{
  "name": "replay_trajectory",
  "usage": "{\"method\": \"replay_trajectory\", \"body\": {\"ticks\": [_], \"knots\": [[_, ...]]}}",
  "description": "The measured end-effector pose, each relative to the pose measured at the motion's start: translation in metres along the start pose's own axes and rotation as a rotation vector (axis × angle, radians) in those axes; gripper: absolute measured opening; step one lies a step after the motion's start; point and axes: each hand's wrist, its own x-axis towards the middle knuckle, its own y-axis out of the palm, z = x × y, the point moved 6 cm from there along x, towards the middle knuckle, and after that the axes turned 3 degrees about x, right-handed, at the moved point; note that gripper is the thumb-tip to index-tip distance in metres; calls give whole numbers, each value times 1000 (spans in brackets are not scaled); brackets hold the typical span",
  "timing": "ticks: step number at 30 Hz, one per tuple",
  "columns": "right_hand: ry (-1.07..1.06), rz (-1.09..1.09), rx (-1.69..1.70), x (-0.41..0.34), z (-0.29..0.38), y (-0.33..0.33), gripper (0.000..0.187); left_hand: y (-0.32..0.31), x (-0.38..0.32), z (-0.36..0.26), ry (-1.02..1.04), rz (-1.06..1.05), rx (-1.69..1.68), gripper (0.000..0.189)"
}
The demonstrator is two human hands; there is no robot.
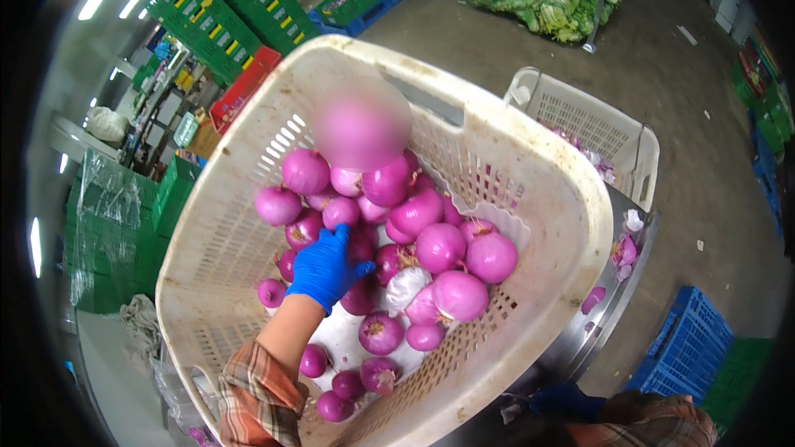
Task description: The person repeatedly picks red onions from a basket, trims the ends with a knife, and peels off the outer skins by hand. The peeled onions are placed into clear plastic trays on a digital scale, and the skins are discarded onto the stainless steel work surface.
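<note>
A large white plastic basket [596, 198] with slotted walls stands tilted before me, holding several red onions [440, 248]. My left hand [323, 267], in a blue glove, reaches down among them. Its thumb and fingers are spread over a darker onion [360, 248], and the fingertips are by a small onion [340, 212]. A crumpled whitish piece [407, 288] lies among the onions, right of the hand. At the bottom right, outside the basket, my right hand [565, 400] is in shadow, also gloved in blue. Whether it holds anything is unclear.
Onion peelings [626, 254] lie on a metal surface [596, 341] at the right. Beyond is a smaller white basket [649, 161] with peelings. Green crates [248, 0], a red crate [248, 87], a blue crate [689, 341] and bagged leafy vegetables [553, 0] stand around.
</note>
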Motion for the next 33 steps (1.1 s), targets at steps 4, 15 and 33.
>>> {"method": "replay_trajectory", "body": {"ticks": [4,15,33], "knots": [[-84,-56,54,-1,-16,2,17,-21,-8,24,-28,-8,-211,43],[151,107,24,-1,42,-3,21,-29,-25,168,-506,-163,-783,38],[175,-19,793,-7,-18,5,17,56,25,113,-205,-285,-1328,82]]}}
